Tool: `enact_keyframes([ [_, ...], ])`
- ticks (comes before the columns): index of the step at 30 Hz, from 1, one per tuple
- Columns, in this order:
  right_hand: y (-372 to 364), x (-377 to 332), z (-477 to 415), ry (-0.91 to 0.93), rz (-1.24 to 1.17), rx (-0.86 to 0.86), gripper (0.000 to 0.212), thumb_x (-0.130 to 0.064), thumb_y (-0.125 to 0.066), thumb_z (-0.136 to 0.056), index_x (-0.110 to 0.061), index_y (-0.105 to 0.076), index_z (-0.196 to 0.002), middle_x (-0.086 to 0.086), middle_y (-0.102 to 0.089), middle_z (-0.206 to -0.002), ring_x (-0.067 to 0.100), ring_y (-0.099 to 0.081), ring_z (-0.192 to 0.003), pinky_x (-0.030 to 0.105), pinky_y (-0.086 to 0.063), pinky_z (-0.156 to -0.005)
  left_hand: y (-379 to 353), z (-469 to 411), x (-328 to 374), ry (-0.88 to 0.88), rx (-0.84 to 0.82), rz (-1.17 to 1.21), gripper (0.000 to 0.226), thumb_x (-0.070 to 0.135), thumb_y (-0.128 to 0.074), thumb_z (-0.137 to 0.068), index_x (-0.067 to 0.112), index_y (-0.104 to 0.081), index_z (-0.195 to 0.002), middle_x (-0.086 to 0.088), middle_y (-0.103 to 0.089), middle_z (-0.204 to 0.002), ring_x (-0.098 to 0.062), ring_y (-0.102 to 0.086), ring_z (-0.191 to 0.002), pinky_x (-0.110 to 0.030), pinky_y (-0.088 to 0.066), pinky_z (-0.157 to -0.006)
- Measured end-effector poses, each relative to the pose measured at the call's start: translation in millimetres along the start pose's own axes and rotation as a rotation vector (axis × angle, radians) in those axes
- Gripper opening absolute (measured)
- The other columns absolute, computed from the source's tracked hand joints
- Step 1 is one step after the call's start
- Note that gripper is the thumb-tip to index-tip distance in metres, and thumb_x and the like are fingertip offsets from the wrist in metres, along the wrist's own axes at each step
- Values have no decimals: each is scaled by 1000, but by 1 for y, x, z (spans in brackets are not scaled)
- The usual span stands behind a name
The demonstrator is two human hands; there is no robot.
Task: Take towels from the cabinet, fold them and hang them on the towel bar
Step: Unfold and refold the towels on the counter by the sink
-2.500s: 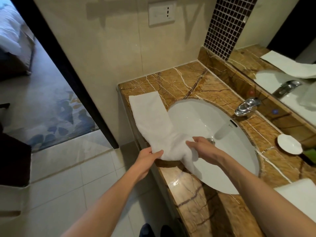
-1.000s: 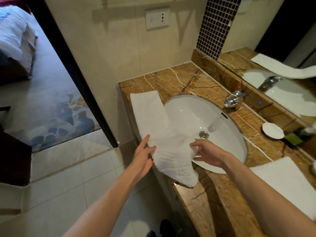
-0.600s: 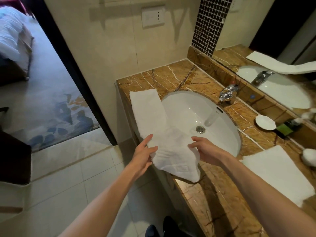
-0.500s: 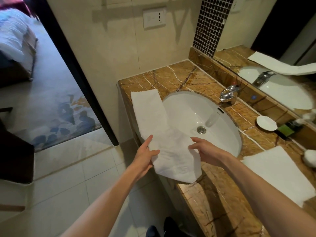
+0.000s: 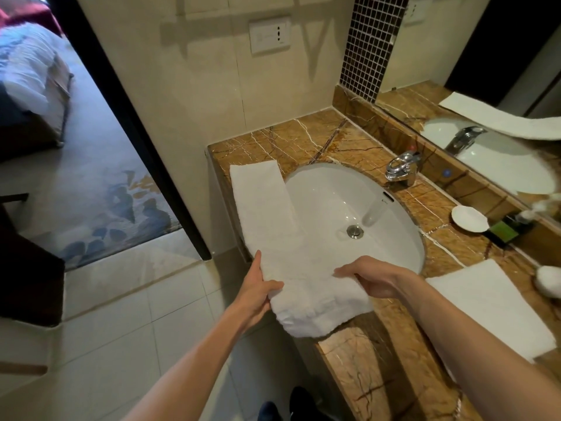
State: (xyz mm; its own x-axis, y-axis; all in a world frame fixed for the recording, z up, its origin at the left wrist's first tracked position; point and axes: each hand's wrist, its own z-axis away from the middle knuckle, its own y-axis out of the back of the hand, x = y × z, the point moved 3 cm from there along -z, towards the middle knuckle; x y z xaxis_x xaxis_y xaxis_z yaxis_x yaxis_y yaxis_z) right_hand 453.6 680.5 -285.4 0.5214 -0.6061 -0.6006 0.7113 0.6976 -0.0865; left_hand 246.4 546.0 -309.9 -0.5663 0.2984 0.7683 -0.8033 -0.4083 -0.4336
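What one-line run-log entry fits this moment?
step: folding | left hand: grips towel, left edge | right hand: grips its right edge | towel: on counter, overlapping sink rim | towel bar: not in view

White sink in marble counter
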Motion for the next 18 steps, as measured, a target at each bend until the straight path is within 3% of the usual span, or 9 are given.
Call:
enact_keyframes([
  [5, 9, 12, 0, -64, -75, -77, 40, -13, -62, -91, 2, -53, -126, 19, -64, -123, 35, -60, -115, 45, -45, -104, -6, 4, -15, 38, 69, 103, 90, -25, -46, -81, 26, -21, -150, -8, -52, -138, -30, -53, -123, -54, -44, -99],
  [9, 11, 17, 12, -87, 123, -88, 31, -18, -61, -91, -11, -50, -120, 12, -59, -123, 30, -60, -110, 37, -55, -87, -7, 4, -24, 80, 125, 120, 92, -25, -45, -82, 28, -18, -152, -8, -45, -145, -30, -50, -124, -54, -42, -102],
  [12, 19, 24, 13, -107, 138, -136, 39, -11, -65, -89, -6, -53, -125, 11, -65, -124, 31, -64, -112, 44, -52, -96, -9, 3, -29, 89, 142, 130, 92, -24, -46, -83, 30, -17, -151, -6, -42, -147, -29, -51, -123, -53, -43, -101],
  [16, 24, 28, 13, -123, 230, -69, 24, -8, -64, -90, -6, -60, -113, 9, -70, -114, 27, -68, -103, 40, -54, -92, -13, 4, -33, 98, 137, 71, 95, -24, -49, -81, 32, -16, -151, -4, -43, -146, -29, -52, -122, -57, -45, -97],
  [18, 29, 33, 7, -129, 283, -24, 28, -10, -67, -88, -3, -60, -115, 14, -68, -116, 30, -67, -105, 44, -53, -95, -14, 5, -38, 119, 136, 7, 98, -23, -51, -80, 32, -13, -151, -2, -45, -144, -28, -54, -120, -52, -51, -92],
])
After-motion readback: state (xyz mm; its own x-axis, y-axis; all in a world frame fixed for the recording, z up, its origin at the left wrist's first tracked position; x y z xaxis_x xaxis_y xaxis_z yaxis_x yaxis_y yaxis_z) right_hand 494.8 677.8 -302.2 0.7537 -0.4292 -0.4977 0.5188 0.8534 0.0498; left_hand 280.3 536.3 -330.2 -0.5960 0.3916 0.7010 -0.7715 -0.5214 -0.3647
